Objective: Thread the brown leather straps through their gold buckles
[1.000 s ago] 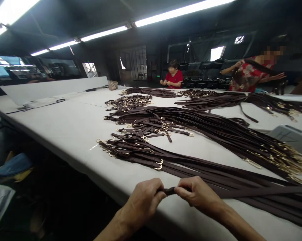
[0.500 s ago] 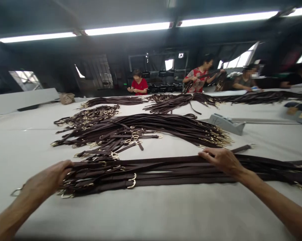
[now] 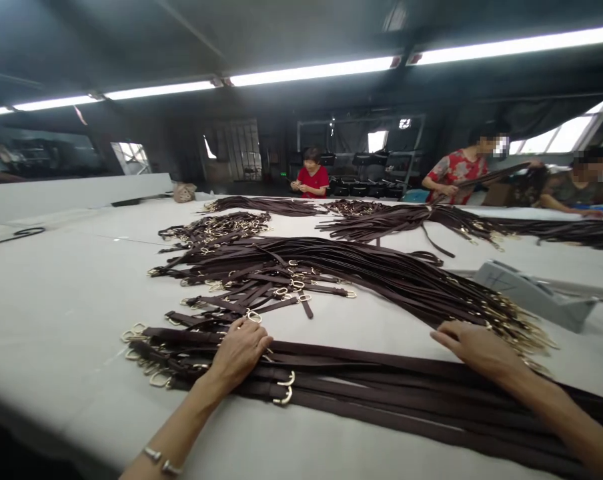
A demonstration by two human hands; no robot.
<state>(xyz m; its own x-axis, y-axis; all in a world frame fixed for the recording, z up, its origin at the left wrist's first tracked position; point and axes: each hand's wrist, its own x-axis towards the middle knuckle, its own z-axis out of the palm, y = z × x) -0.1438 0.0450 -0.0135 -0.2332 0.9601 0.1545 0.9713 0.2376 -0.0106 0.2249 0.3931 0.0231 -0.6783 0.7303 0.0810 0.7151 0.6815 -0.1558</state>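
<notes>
So at far left, around 9 o'clock, there's a dark cord (image 3: 29, 232) lying loose on the pale table (image 3: 81, 287). Next, at 8 o'clock, are the gold rings (image 3: 160, 380) on the end of the near bundle of brown straps (image 3: 361, 390), which runs across the front through 6 toward 4. The left hand (image 3: 241, 353) is at 7, palm down over that bundle, fingers close together; can't tell if they're actually pinching a strap. Half a second ago it was out at the ring end, so it's now further in along the straps and those rings are uncovered, meaning the handling is on the bundle's length, not its tip. Straight up at 12, a co-worker in a red top (image 3: 314, 181) sits across the table, behind the big strap pile (image 3: 341, 260) in the middle. Someone in a flowery shirt (image 3: 456, 175) is around 2. Right hand (image 3: 474, 347) is at 4, loosely curved at the bundle's far edge, but I can't tell if it's gripping anything. Last, a grey holder (image 3: 531, 293) sits near 3.
</notes>
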